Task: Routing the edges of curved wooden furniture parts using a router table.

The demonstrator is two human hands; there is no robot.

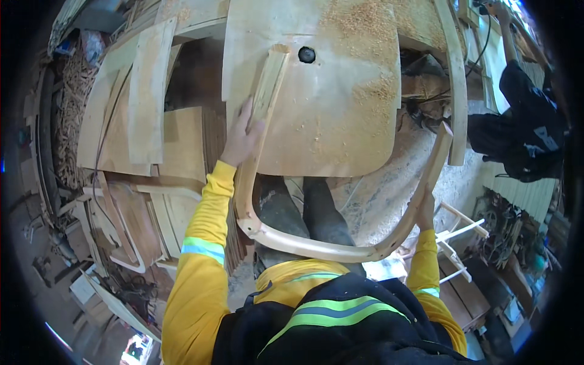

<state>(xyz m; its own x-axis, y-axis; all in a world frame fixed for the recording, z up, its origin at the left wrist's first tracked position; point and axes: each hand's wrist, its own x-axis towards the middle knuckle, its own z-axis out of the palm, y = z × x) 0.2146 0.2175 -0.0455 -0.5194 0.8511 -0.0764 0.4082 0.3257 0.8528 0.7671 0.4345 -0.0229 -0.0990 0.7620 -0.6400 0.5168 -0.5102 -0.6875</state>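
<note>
A large U-shaped wooden frame [304, 244] with rounded corners spans across in front of my body. My left hand [242, 139] grips its left arm, fingers along the outer side and thumb over the wood. That arm's tip rests over, or just above, the pale wooden work table [322, 131], beside a round hole with a dark spindle-like part [306, 55] in it. On the far side, my right hand [426, 210] is closed round the frame's right arm; part of that hand hides behind the wood. The right tip stands clear of the table edge.
Wood shavings [365, 21] lie over the table's back and right. Stacked panels [182, 137] stand at the left, near curved wooden parts [125, 225]. A person in dark clothing [517, 131] is at the right. A pale frame [459, 240] stands beyond my right arm.
</note>
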